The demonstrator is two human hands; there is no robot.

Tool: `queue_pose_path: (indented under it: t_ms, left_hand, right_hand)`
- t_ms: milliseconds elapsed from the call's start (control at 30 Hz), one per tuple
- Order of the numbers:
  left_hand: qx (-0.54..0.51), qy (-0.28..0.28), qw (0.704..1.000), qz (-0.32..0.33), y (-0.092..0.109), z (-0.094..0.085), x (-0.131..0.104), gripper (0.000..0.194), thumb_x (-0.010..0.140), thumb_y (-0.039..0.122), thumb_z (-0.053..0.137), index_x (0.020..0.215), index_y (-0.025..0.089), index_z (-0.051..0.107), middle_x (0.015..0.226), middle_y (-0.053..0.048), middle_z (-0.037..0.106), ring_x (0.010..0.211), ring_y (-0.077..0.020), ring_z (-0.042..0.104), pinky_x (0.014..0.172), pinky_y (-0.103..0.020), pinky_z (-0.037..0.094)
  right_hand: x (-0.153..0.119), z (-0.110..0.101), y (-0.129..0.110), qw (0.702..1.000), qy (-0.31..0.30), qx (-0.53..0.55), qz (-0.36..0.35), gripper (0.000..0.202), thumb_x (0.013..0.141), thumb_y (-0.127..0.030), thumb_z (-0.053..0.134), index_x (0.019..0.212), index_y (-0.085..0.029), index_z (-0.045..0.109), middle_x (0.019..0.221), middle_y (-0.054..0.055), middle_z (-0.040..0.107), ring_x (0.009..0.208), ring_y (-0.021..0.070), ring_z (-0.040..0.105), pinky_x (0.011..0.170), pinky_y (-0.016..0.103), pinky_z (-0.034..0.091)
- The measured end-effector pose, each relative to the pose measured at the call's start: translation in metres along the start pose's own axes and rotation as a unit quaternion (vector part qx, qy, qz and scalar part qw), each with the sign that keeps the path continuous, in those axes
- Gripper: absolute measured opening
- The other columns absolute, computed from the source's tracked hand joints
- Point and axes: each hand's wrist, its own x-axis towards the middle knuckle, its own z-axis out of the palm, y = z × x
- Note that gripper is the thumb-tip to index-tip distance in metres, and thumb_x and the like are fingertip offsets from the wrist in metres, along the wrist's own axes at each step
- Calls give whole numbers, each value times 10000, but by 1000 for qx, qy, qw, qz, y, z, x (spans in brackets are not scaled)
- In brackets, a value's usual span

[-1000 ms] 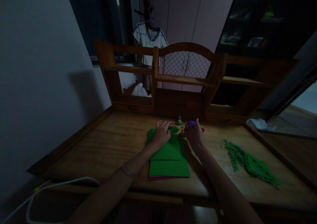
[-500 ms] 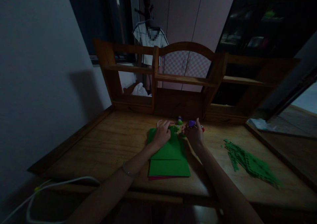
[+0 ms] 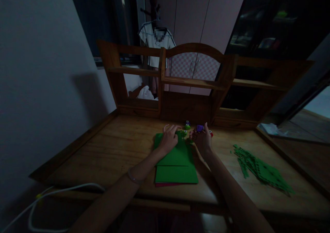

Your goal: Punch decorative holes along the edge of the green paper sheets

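Observation:
My left hand [image 3: 168, 139] lies on a stack of green sheets [image 3: 176, 174], its fingers stretched toward the far edge. A pink-red layer shows under the stack's near edge. Just beyond the fingertips is a small green piece with an eye [image 3: 185, 132]. To the right of the stack, my right hand [image 3: 202, 139] is raised with its fingers curled inward and its thumb up. What those fingers hold is too dark to make out. A purple object [image 3: 199, 128] shows between thumb and fingers; whether it is held or lies behind is unclear. A red piece [image 3: 211, 133] peeks out beside the thumb.
Another green eyed piece [image 3: 187, 126] sits farther back. Cut green strips and sheets [image 3: 260, 169] lie spread at the right of the wooden desk [image 3: 116, 150]. A wooden shelf unit [image 3: 190, 83] stands along the back. A white cable [image 3: 74, 186] hangs at the front left.
My right hand's fingers shift very slightly by the stack. My left hand and the green sheets stay in place.

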Motion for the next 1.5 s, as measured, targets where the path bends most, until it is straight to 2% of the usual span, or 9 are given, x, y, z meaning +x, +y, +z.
queue_pose_path:
  t_ms: [233, 1367, 1500]
  left_hand:
    - [1, -5, 1000, -2, 1, -1, 0, 474, 709, 14, 391, 1117, 218, 520, 1084, -27, 580, 1089, -159, 482, 1087, -384, 171]
    - [-1, -7, 1000, -7, 3, -2, 0, 467, 710, 13, 386, 1107, 221, 519, 1092, -26, 579, 1090, -163, 481, 1085, -390, 169]
    - [8, -7, 1000, -12, 2, -2, 1, 458, 707, 16, 395, 1097, 220, 522, 1086, -26, 578, 1082, -164, 484, 1083, -392, 170]
  right_hand:
    - [0, 0, 0, 1000, 6, -15, 0, 488, 788, -671, 461, 662, -201, 504, 579, 25, 548, 560, 196, 599, 482, 301, 492]
    - [0, -1, 0, 1000, 5, -15, 16, 501, 811, -660, 432, 648, -194, 515, 577, 48, 593, 553, 189, 611, 488, 285, 507]
    - [0, 0, 1, 999, 24, -45, 1, 462, 806, -631, 479, 708, -186, 554, 623, 51, 629, 527, 182, 620, 476, 279, 519]
